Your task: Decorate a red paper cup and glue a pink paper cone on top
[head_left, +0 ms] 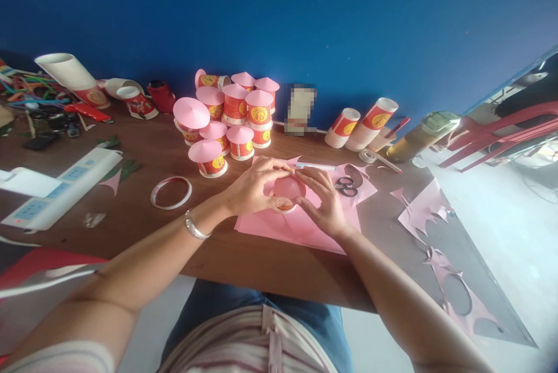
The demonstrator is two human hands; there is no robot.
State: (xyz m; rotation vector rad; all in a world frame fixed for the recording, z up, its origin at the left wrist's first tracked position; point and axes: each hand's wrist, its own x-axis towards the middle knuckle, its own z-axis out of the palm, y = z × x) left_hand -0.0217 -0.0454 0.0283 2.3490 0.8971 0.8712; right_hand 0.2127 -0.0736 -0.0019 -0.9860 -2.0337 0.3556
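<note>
A small red paper cup (285, 208) with a pink paper cone (289, 188) on top is between my two hands. My left hand (255, 188) curves round its left side, thumb low near the cup's rim and fingers at the cone's far edge. From the other side, my right hand (322, 201) presses with its thumb and fingertips against the cone's edge. Under the cup lie pink paper sheets (300, 235). Black-handled scissors (346, 186) rest on the paper just beyond my right hand. The cup's far side is hidden by my fingers.
Several red cups with pink cone tops (235, 107) stand at the back. Stacked paper cups (378, 115) and a bottle (422, 132) are at the right rear. A tape roll (171, 193), a power strip (65, 187) and paper offcuts (422, 210) lie at the sides.
</note>
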